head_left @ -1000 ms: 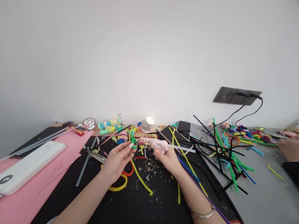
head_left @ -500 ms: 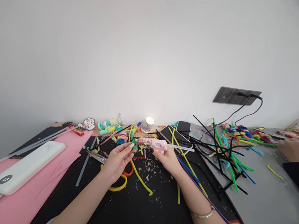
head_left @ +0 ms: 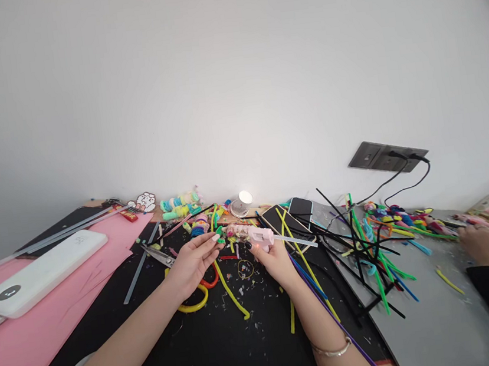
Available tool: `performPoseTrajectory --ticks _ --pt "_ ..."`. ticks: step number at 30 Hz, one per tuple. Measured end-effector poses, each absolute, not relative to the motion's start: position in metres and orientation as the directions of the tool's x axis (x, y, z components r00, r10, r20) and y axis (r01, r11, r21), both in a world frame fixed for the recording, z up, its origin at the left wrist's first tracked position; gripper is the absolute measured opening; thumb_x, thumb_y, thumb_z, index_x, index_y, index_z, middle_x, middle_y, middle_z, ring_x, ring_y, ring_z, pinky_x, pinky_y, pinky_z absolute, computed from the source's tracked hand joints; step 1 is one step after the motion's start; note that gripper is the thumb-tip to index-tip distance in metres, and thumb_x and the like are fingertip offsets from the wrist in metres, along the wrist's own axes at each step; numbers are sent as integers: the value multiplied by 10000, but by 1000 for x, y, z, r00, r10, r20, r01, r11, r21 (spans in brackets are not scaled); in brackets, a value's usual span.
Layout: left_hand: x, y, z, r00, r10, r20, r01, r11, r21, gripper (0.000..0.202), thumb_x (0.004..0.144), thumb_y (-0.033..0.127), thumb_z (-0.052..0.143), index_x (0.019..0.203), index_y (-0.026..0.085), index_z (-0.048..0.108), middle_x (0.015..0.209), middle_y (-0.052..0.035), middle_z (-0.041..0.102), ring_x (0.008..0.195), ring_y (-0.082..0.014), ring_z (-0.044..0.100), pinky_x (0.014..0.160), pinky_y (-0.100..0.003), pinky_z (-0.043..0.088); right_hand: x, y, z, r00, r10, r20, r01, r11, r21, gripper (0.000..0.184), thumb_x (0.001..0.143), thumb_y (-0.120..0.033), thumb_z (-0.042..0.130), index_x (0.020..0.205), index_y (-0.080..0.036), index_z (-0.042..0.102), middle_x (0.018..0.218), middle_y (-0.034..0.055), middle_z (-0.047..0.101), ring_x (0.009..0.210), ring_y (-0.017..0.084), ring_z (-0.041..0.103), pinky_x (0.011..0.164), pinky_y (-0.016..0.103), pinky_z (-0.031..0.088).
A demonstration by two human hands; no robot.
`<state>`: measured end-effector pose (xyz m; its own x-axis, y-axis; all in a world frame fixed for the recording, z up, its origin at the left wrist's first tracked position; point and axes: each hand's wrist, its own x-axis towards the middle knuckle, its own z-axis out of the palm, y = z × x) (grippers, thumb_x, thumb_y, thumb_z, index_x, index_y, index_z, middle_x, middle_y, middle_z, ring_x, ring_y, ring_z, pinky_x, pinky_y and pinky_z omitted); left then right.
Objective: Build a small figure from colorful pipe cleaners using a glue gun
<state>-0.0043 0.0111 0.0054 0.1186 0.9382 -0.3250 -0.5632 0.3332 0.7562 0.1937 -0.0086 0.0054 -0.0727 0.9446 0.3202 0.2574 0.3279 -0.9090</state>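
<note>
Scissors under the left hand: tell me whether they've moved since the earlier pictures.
No; judged against the wall socket panel, the scissors lie where they did.

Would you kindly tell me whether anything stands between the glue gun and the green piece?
Nothing visible does: the glue gun in the right grip points toward the green piece in the left grip; contact is unclear.

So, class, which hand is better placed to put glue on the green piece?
Probably the right hand: it holds the pink glue gun, aimed toward the green piece that the left hand pinches.
</note>
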Motion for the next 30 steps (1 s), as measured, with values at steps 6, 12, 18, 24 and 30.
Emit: performPoseTrajectory --ticks 6,12,18,24,30 --pt "-5 11 6 113 941 -320 -567 326 757 186 846 -1 587 809 139 705 727 -24 723 677 -92 704 601 -115 573 195 -8 2 -73 940 333 276 340 -899 350 815 -342 606 1101 -150 669 915 65 676 801 205 598 754 324 491" --pt "-4 11 7 112 942 -316 -567 322 758 192 845 -3 583 798 140 703 719 -23 718 677 -94 702 603 -120 569 196 -7 1 -71 935 347 297 352 -887 367 817 -352 616 1123 -156 667 1022 84 692 895 236 622 839 367 488" --pt "-5 11 6 92 944 -316 -547 313 777 158 822 12 624 821 151 700 732 -30 722 670 -102 699 628 -137 570 199 -6 -1 -54 947 316 303 318 -899 353 816 -349 606 1089 -136 671 903 76 692 823 227 617 757 346 501" --pt "-5 10 8 100 942 -321 -550 321 771 153 833 23 618 817 151 700 727 -26 716 676 -98 699 614 -128 567 199 -6 -2 -71 943 325 249 332 -910 357 818 -357 623 1111 -157 663 905 64 683 799 210 614 712 314 503" --pt "-5 11 4 122 941 -316 -558 328 762 166 830 10 613 807 150 698 733 -23 718 679 -93 701 604 -116 564 197 -6 -6 -92 940 328 208 340 -917 367 829 -359 626 1140 -167 654 1021 79 681 863 217 617 772 332 497"
